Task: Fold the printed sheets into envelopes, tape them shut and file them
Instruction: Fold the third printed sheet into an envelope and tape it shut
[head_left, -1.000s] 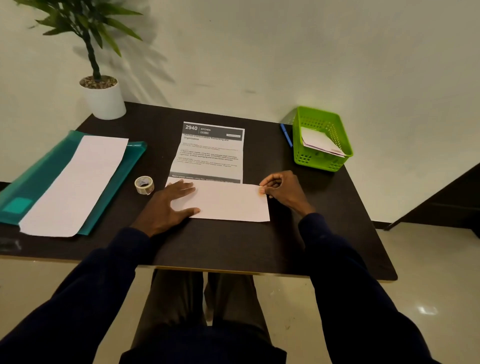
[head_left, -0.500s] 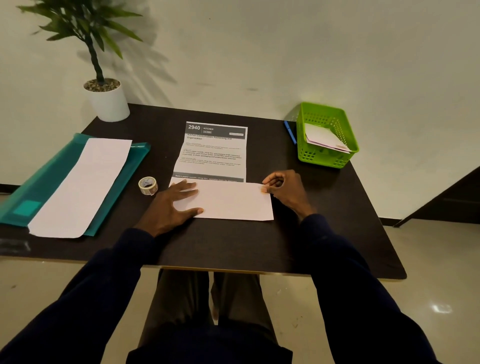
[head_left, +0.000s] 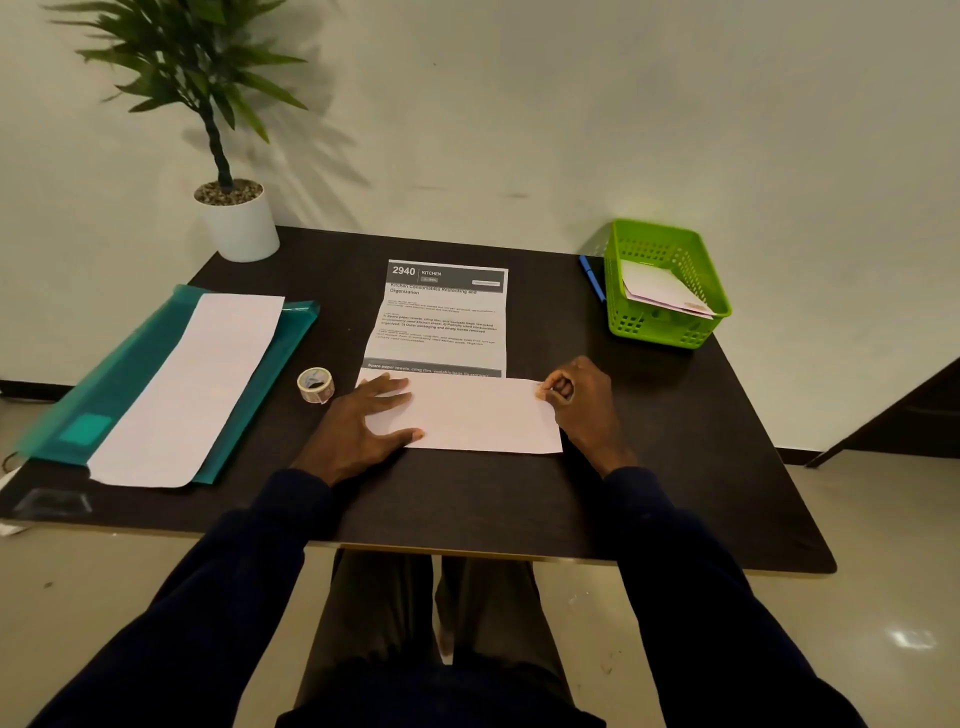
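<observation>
A printed white paper sheet with a dark header band lies in the middle of the dark worktop, its long side running from the near edge toward the far edge. Its near part is folded up over the print, so a blank white flap faces up.

The left hand lies flat on the left end of that flap, fingers straight and spread, pressing it down. The right hand is at the flap's far right corner, fingers curled and pinching the paper's edge there.

A small roll of clear tape stands just left of the sheet, close to the left hand but apart from it. Along the left edge lies a teal translucent plastic folder with a long blank white sheet on top.

At the far right corner sits a green plastic mesh basket holding folded white papers. A blue pen lies just beside its left wall. A white pot with a green plant stands at the far left corner.
</observation>
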